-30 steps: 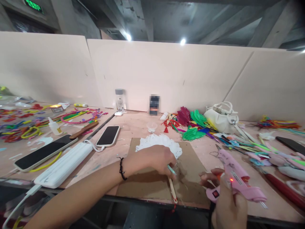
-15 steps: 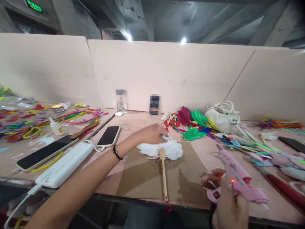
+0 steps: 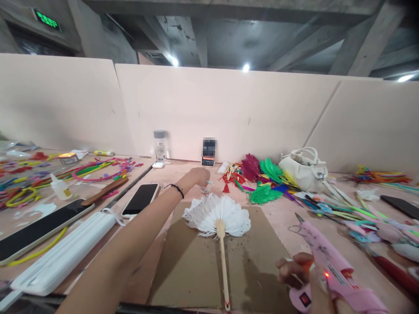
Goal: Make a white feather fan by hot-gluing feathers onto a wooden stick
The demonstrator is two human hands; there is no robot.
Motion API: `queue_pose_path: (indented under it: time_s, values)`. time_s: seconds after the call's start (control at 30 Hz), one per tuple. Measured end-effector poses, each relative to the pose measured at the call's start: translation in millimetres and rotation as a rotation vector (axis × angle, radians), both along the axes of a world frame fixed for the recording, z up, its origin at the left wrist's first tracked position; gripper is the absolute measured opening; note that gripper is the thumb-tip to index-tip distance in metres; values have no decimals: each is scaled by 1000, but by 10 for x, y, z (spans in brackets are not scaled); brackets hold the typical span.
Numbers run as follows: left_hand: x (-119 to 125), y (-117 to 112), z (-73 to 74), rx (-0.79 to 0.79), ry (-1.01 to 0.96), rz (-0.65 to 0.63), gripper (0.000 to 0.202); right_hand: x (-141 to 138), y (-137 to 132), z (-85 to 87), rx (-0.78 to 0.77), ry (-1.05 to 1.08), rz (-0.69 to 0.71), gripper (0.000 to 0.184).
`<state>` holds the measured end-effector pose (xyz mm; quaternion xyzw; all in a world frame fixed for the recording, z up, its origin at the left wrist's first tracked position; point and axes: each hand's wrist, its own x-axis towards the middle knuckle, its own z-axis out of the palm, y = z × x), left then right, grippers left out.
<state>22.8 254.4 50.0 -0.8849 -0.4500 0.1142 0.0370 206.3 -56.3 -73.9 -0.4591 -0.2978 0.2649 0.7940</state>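
Note:
My left hand (image 3: 198, 176) reaches past the fan to the back of the table, its fingers closed on a small pale thing too blurred to name. Below it, a white lacy fan (image 3: 216, 214) with dark specks lies spread out, its wooden handle (image 3: 224, 270) pointing towards me and a red cord at the end. Under the fan is a sheet of brown cardboard (image 3: 183, 270). At the lower right, my right hand (image 3: 299, 270) grips a pink hot glue gun (image 3: 330, 257) with a red light on, its nozzle pointing up and away.
A phone (image 3: 208, 152) leans on the white partition beside a clear bottle (image 3: 160, 146). To the right lie coloured feathers (image 3: 265, 194), a white handbag (image 3: 303, 165) and pliers with red handles (image 3: 397, 272). Left are two phones, a white power strip (image 3: 65, 253) and a glue bottle (image 3: 60, 187).
My left hand has moved from above the fan to beyond its far edge, so more of the fan shows. The view has shifted slightly; my right hand still holds the glue gun.

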Motion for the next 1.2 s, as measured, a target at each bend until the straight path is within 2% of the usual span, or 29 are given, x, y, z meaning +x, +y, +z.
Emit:
queue_pose_path:
  time_s: [0.1,0.2,0.37,0.53,0.63,0.73,0.83,0.97,1.1,1.2]
  values:
    - [-39,61,-53,3,-5,-40,32,35,19,-19,56,-31,58,43]
    - [-109,90,-51,15,-46,-99,31,46,13,-5,45,-71,77,46]
    - [-193,47,-44,66,-170,-177,25,79,5,39,-19,-72,78,52]
    - [-275,-6,-37,102,-378,-258,13,102,2,11,-80,9,121,53]
    - [-327,-11,-48,93,-497,-291,14,72,1,11,-88,21,145,56]
    - [-360,-2,-85,63,-594,-298,14,28,-8,73,-152,-34,126,57]
    - [-366,-35,-106,11,-681,-294,13,-3,-9,161,-253,-95,69,51]
    - [-338,-270,-55,-105,-769,-311,20,-24,58,219,-292,-129,91,50]
    - [-277,-730,22,-297,-825,-364,13,-108,133,235,-316,-160,85,50]
    - [-217,-1109,48,-436,-848,-409,15,-232,147,286,-353,-227,25,53]
